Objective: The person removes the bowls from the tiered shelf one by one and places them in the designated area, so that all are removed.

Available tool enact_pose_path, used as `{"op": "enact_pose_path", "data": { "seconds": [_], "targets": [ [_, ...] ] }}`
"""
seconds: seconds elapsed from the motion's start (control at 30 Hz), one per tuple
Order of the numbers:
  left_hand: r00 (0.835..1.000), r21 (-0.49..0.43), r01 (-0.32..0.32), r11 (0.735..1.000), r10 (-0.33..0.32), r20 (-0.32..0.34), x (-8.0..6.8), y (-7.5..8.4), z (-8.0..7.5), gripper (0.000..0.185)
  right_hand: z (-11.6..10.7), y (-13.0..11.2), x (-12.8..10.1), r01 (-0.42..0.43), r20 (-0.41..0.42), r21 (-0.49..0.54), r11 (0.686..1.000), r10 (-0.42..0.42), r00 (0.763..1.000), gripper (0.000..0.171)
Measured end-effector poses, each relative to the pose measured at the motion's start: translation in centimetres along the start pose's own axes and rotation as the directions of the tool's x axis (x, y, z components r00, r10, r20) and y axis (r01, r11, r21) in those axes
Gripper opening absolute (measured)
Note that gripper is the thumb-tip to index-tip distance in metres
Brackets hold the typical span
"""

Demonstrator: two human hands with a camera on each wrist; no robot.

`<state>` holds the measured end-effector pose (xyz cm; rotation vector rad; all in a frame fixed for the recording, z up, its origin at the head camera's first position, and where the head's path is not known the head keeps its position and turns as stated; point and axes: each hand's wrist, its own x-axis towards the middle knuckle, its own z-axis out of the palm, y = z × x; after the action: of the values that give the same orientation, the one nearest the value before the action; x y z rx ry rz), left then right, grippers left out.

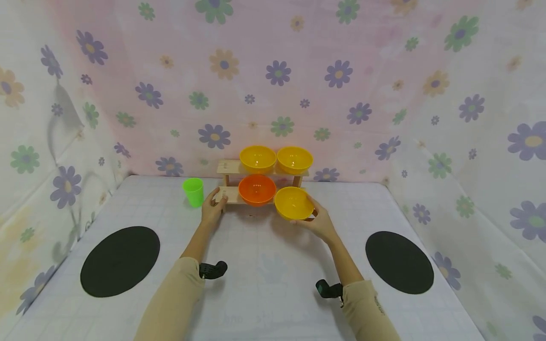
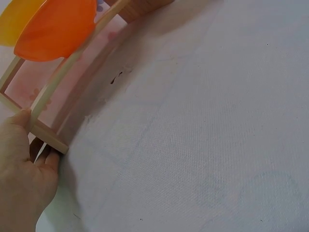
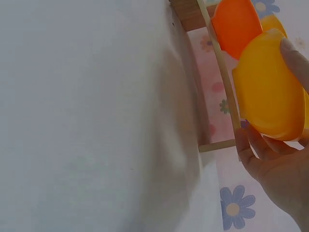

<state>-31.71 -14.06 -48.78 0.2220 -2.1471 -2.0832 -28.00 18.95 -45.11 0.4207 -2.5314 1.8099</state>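
While fingers (image 3: 247, 151) hold rack edge (image 1: 232, 198) and bowl (image 1: 294, 203), tabletop (image 1: 273, 289) spreads below.

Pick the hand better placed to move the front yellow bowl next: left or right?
Right, most likely. The right hand holds the front yellow bowl at its right side, while the left hand grips the left end of the wooden shelf, with the orange bowl in between.

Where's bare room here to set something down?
Bare tabletop shows between the sleeves, in front of the wooden rack, and right of the rack, behind the right black mat. Crowded: the rack, with yellow bowls and an orange bowl, and its left end, by the left hand and green cup.
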Motion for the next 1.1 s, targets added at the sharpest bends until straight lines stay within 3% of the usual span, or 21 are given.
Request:
{"op": "enact_pose_path", "data": {
  "seconds": [0.3, 0.47, 1.1],
  "targets": [
    [1.0, -0.011, -0.003, 1.0, 0.003, -0.031, 0.1, -0.4, 0.1, 0.057, 1.9, -2.6, -2.8, -0.018, 0.058, 0.005, 1.0, 0.018, 0.998, 0.086],
    [0.999, -0.02, 0.005, 1.0, -0.006, -0.033, 0.2, -0.6, 0.1, 0.057, 3.1, -2.5, -3.5, -0.035, 0.074, 0.043, 0.998, 0.032, 0.997, 0.085],
    [1.0, -0.007, -0.019, 1.0, 0.019, -0.025, -0.1, -0.4, 0.2, 0.056, 7.8, -2.9, -2.9, 0.026, 0.196, 0.072, 0.997, -0.04, 0.98, 0.089]
  ]
}}
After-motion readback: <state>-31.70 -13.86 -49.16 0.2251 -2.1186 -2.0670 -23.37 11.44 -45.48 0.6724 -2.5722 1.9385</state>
